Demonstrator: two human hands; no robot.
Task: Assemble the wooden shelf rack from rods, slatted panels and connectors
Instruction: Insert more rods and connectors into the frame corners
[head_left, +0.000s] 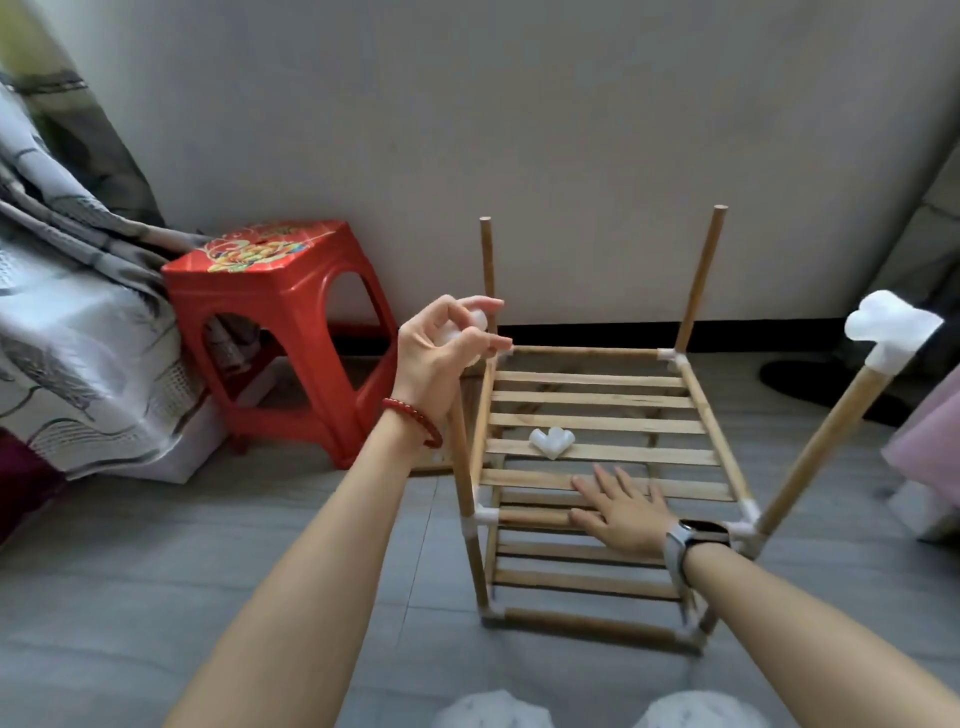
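Note:
The wooden rack (597, 452) stands on the floor with two slatted shelves and white corner connectors. Upright rods rise from its corners; the near right rod (826, 447) carries a white connector (891, 327) on top. My left hand (441, 353) is raised above the near left rod (460, 457) and holds a white connector (475, 325) in its curled fingers. My right hand (623, 509) lies flat on the upper slatted panel and its front rail. A loose white connector (551, 441) rests on the slats.
A red plastic stool (280, 317) stands left of the rack against the wall. Patterned bedding (67, 332) hangs at the far left. A pink object (930, 441) sits at the right edge. My knees (493, 712) show at the bottom.

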